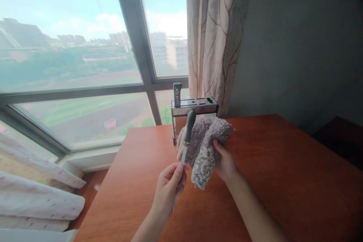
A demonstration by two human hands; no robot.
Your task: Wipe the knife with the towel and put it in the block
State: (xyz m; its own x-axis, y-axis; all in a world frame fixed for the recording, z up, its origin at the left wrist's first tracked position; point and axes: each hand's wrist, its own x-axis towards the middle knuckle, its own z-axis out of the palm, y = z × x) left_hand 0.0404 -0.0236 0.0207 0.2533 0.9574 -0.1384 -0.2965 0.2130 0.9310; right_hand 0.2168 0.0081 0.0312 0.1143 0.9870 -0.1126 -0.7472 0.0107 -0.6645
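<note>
My left hand (170, 181) is closed around the metal rod of a sharpening steel (189, 128). Its grey ribbed handle points up and the thin rod slants down below my fingers. In my right hand (226, 160) is a fluffy grey cloth (210, 136), bunched between thumb and fingers, with a paler fold hanging down. The cloth lies just right of the steel; whether the two touch I cannot tell. Behind them stands a knife rack (195, 106) with a metal top, partly hidden by the cloth. A black-handled tool (177, 94) sticks up from its left slot.
The reddish-brown wooden table (283, 181) spreads under my hands. Along the back left are large windows with a grey frame (144, 56). A patterned curtain (215, 34) hangs behind the rack, and more curtain fabric (39, 196) sits at the lower left. A dark wall is to the right.
</note>
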